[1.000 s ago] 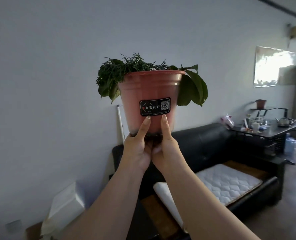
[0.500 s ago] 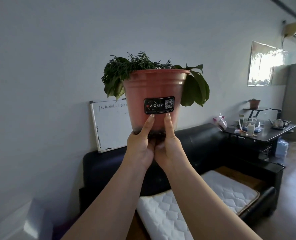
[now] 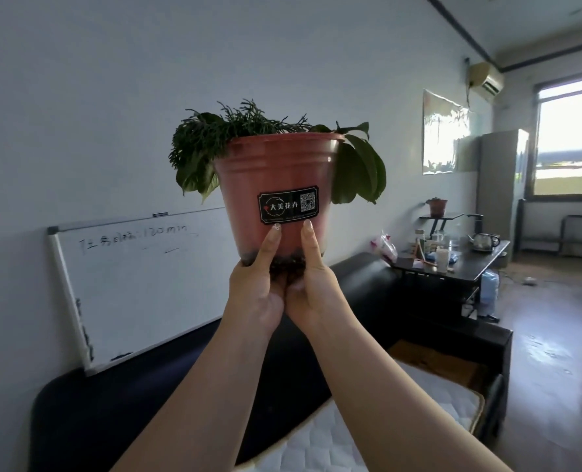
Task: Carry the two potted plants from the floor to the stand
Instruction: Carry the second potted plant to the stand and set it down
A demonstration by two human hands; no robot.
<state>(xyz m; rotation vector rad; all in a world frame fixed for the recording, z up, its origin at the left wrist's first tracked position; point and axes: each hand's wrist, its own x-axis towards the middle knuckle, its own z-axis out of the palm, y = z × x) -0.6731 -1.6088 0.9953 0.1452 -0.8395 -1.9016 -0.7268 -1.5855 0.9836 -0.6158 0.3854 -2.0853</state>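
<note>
I hold a red plastic pot (image 3: 276,172) with a black label and drooping green leaves up at eye level, in front of the wall. My left hand (image 3: 255,287) and my right hand (image 3: 313,287) cup its base from below, fingers reaching up the front. Far off at the right, a second small red potted plant (image 3: 437,206) sits on a black stand (image 3: 442,218) on top of a dark table (image 3: 473,264).
A black sofa (image 3: 357,281) with a white quilted cushion (image 3: 446,403) lies below my arms. A whiteboard (image 3: 139,284) leans on the wall behind it. The table holds a kettle (image 3: 483,240), cups and bottles. Open wooden floor (image 3: 555,342) runs to the window at right.
The view has swung right along the wall: the whiteboard is now fully in sight and the window has appeared. Both hands still hold the pot in the same grip.
</note>
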